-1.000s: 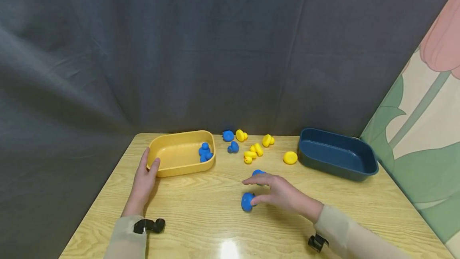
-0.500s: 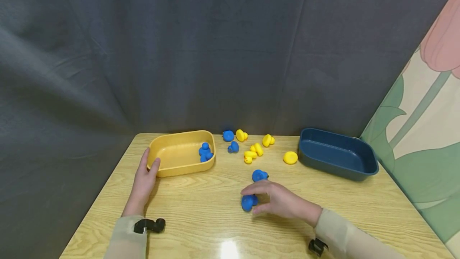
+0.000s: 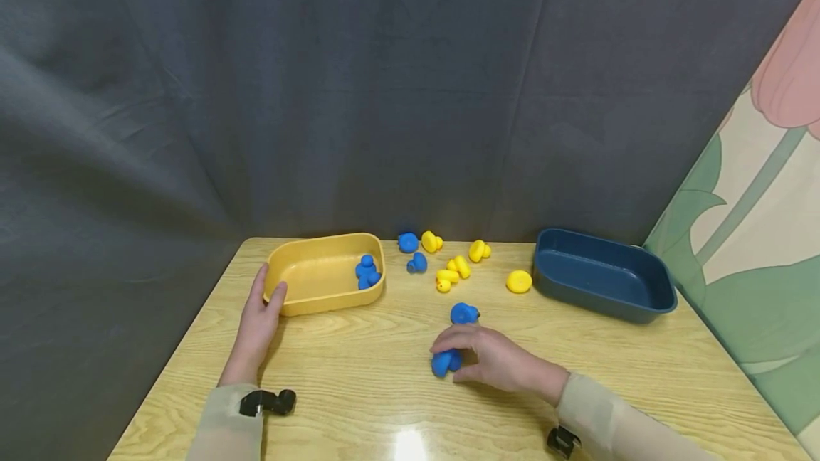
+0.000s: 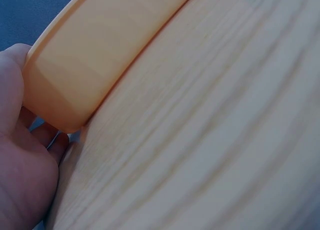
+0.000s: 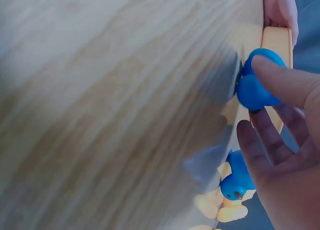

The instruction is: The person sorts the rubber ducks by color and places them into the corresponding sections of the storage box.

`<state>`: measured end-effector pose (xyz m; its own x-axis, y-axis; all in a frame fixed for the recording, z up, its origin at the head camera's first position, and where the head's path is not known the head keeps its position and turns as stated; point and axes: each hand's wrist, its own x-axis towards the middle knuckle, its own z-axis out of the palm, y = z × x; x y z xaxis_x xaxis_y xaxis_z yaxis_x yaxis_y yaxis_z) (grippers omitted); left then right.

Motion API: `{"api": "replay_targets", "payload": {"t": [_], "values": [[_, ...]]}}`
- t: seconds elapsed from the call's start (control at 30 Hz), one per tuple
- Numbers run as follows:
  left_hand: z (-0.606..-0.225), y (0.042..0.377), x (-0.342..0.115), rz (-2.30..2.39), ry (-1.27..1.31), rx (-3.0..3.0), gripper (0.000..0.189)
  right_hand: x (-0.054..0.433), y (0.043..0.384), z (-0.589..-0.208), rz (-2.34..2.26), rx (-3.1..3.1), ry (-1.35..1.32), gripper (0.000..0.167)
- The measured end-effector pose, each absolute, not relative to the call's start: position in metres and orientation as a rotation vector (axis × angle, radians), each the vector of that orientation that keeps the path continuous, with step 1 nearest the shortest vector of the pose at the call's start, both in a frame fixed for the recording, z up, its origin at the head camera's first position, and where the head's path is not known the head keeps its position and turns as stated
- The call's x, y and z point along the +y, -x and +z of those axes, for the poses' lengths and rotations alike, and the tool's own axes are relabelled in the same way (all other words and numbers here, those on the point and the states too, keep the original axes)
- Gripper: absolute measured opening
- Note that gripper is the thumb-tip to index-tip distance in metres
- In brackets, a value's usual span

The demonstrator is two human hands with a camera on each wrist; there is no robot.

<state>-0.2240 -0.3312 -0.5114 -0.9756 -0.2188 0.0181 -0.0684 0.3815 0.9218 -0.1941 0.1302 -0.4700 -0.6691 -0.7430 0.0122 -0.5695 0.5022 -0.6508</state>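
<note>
My left hand (image 3: 255,319) grips the left end of a yellow plastic tub (image 3: 333,301), thumb over the rim. The left wrist view shows the tub's outer wall (image 4: 90,50) with fingers behind it. Inside the tub lie blue rubber ducks (image 3: 367,271) at its right end. Low over the table, my right hand (image 3: 498,359) holds a tipped blue rubber duck (image 3: 442,363). In the right wrist view the thumb lies across this duck (image 5: 254,94), with fingers on its far side, partly hidden. Just beyond sits another blue duck (image 3: 463,312).
At the back middle are two blue ducks (image 3: 417,262) and several yellow ducks (image 3: 477,250), some tipped over. A dark blue tub (image 3: 596,301) stands at the right on the wooden table (image 3: 359,390). A dark curtain (image 3: 410,91) hangs behind.
My right hand has come down toward me from between the two front blue ducks and closed around the nearer one, which has turned slightly. My left hand stays on the yellow tub.
</note>
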Motion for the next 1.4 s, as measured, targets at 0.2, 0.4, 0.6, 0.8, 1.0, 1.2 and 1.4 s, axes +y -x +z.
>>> {"api": "replay_targets", "payload": {"t": [0.2, 0.4, 0.6, 0.8, 1.0, 1.2, 1.4], "values": [[-0.513, 0.224, -0.332, -1.651, -0.24, -2.487, 0.083, 0.13, 0.196, -0.474, -0.905, 2.508, 1.112, 0.042], [-0.514, 0.225, -0.333, -1.646, -0.23, -2.484, 0.083, 0.128, 0.197, -0.473, -0.908, 2.534, 1.099, 0.036], [-0.516, 0.225, -0.335, -1.649, -0.234, -2.49, 0.086, 0.122, 0.2, -0.469, -0.952, 2.587, 1.071, 0.036], [-0.515, 0.224, -0.334, -1.652, -0.231, -2.487, 0.085, 0.114, 0.202, -0.464, -1.014, 2.629, 1.036, 0.034], [-0.515, 0.224, -0.334, -1.642, -0.245, -2.498, 0.086, 0.105, 0.206, -0.459, -1.077, 2.626, 1.025, 0.03], [-0.516, 0.225, -0.334, -1.639, -0.256, -2.496, 0.086, 0.092, 0.212, -0.453, -1.126, 2.657, 1.027, 0.032], [-0.516, 0.226, -0.333, -1.673, -0.251, -2.479, 0.083, 0.079, 0.217, -0.446, -1.146, 2.734, 0.996, 0.035]]}}
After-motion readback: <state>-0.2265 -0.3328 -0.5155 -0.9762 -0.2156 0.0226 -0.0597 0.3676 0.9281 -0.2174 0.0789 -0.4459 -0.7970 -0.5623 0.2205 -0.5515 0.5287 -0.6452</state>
